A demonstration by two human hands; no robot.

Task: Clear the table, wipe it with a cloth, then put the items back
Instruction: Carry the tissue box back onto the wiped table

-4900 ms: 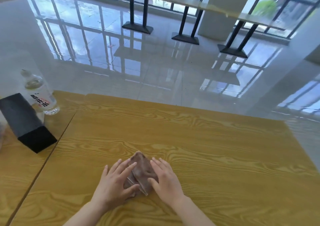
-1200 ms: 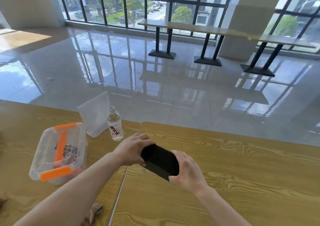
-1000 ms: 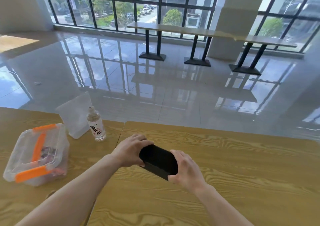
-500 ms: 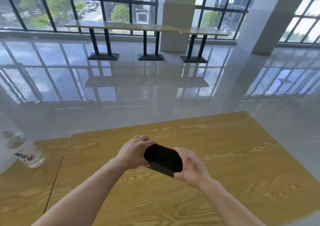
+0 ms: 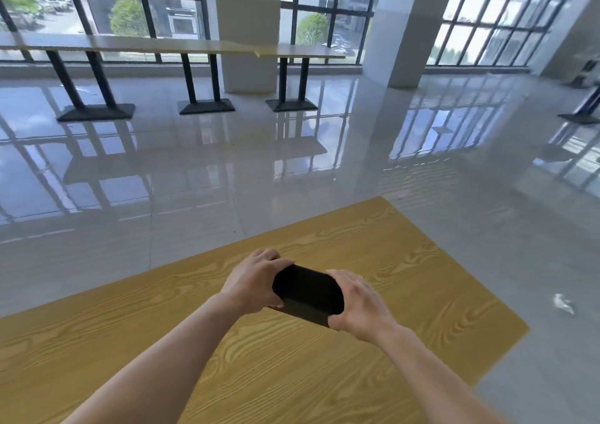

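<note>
A black box [image 5: 307, 293] is gripped at its two ends by the left hand [image 5: 251, 285] and right hand [image 5: 358, 305]. Both hands are closed around it. The wooden tabletop [image 5: 324, 375] is seen beneath them.

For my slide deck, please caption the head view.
Both hands, left and right, hold a black box over the wooden table.

Left hand [image 5: 251, 285] and right hand [image 5: 358, 305] clasp 1 box [image 5: 306, 292].
</note>
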